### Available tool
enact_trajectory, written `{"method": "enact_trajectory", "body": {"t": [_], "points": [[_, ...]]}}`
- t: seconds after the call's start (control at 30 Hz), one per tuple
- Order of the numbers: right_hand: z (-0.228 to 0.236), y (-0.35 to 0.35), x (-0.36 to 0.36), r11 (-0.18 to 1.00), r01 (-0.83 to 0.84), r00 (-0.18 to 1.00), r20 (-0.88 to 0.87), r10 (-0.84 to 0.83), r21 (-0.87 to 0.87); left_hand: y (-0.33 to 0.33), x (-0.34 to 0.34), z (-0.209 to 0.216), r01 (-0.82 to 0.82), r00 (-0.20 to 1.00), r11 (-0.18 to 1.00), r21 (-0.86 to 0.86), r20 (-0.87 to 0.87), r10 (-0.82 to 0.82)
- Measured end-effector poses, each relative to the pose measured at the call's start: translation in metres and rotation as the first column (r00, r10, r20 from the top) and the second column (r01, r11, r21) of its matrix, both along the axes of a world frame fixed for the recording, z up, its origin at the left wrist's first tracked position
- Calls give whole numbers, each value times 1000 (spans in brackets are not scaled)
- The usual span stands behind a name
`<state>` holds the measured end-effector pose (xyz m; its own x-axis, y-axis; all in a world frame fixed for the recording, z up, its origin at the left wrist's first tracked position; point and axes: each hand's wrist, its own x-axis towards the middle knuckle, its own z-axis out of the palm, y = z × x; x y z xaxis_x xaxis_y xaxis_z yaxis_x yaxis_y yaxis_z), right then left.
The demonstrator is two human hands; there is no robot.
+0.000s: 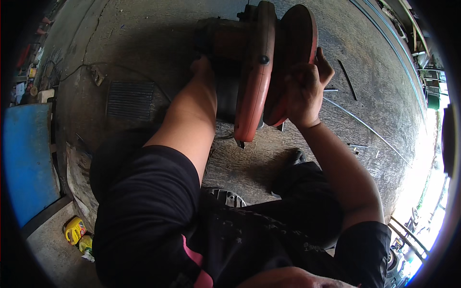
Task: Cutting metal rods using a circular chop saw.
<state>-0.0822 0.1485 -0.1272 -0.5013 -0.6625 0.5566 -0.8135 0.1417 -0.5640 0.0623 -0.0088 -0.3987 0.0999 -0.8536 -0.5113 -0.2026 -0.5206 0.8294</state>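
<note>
Power saw, red and dark, is standing on the stained floor just beyond the person's legs, between the two hands. Nearest, a dark shoe is resting to the right of the saw's lower end. The right hand is touching the outer face of the saw's round plate; its fingers are bending, though I cannot tell whether they are gripping the plate or only leaning on it. The left hand is resting at the saw's shadowed left side, and I cannot tell how its grip is set. Beyond the right hand, a dark strip is lying on the floor, and a long thin rod is stretching away to the right. Farther left, a ribbed dark panel is lying near a cable. Farther still, a blue board is standing at the left edge, while long pipes are running along the upper right
</note>
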Motion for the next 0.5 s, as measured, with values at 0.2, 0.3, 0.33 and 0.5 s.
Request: {"method": "enact_trajectory", "body": {"t": [0.2,0.3,0.33,0.5], "points": [[13,-15,18,997,-69,997,15,69,-26,-149,16,-55,623,402,780,49,836,-374],[10,-15,18,996,-70,997,40,72,-50,-182,6,-41,338,808,941,21,505,-302],[4,-10,10,999,-49,999,20,50,-15,-159,-16,-42,-38,995,976,216,-86,58],[3,-2,2,998,-50,999,-15,50,-28,-119,-42,-2,-58,984,970,238,-152,96]]}}
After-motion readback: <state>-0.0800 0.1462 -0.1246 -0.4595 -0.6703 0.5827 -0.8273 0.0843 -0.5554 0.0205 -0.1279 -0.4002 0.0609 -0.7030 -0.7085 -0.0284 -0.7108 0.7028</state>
